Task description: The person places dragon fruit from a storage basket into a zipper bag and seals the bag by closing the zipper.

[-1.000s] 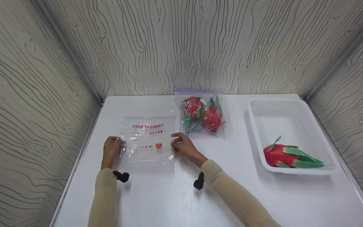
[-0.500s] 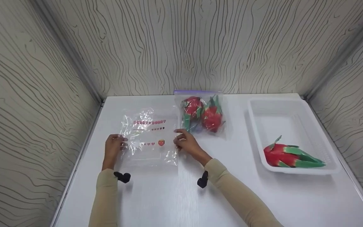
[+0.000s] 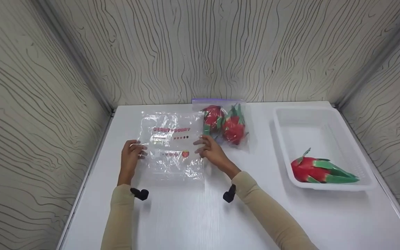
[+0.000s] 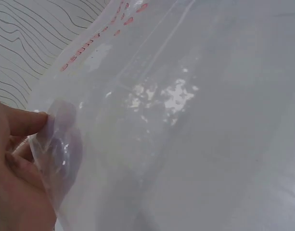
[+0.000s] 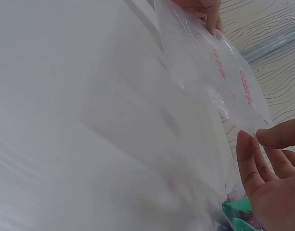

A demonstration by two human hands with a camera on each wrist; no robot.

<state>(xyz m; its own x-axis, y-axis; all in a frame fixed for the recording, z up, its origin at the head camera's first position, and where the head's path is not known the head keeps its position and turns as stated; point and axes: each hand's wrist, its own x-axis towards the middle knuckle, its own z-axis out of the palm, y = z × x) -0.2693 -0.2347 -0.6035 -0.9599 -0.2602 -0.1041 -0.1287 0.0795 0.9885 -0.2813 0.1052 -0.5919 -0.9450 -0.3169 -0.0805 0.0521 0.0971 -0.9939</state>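
Note:
A clear plastic bag (image 3: 172,166) with red lettering, rows of small hearts and a strawberry print is stretched between both hands, raised over the white table. My left hand (image 3: 130,156) pinches its left edge, the thumb on the near face and the other fingers showing through the film in the left wrist view. On the opposite side my right hand (image 3: 215,154) pinches the right edge between thumb and fingertip, as the right wrist view shows. Just behind the right hand lies a second clear bag (image 3: 222,101) with a purple seal, holding two red-and-green dragon fruits (image 3: 233,130).
At the right stands a white plastic basket (image 3: 280,139) with one dragon fruit (image 3: 309,170) near its front. Wood-grain panels (image 3: 172,52) enclose the white table (image 3: 179,222) at the back and sides. A small black device sits at each wrist.
Both hands have carried the held bag slightly right and toward the back, and it now overlaps the filled bag in the head view. The filled bag and basket stay where they were.

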